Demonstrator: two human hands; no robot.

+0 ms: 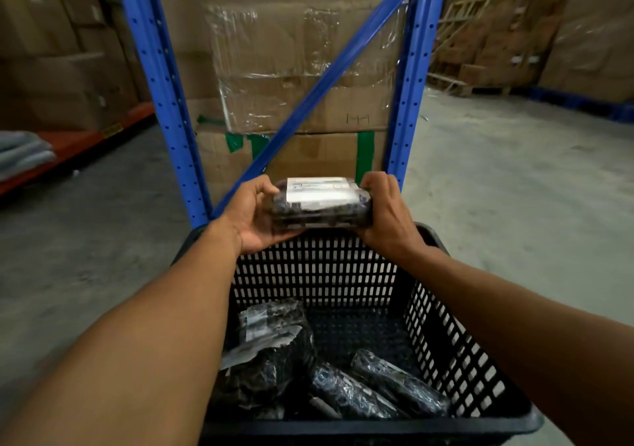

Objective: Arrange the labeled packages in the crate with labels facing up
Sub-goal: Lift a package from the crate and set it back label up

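Observation:
I hold a dark plastic-wrapped package [320, 205] with a white label on its top above the far rim of a black slotted crate [319, 274]. My left hand [252, 215] grips its left end, thumb on top. My right hand [386, 208] grips its right end with curled fingers. Inside the crate lie three more wrapped packages: a larger one at the left [274, 342] with a white label partly showing, and two rolled ones [346, 394] [399, 382] lying side by side, with no label showing on either.
A blue steel rack frame [164, 78] with a diagonal brace stands right behind the crate, holding taped cardboard boxes [291, 68]. More boxes and an orange shelf beam [75, 147] are at the left. Concrete floor [514, 178] spreads to the right, with pallets at the back.

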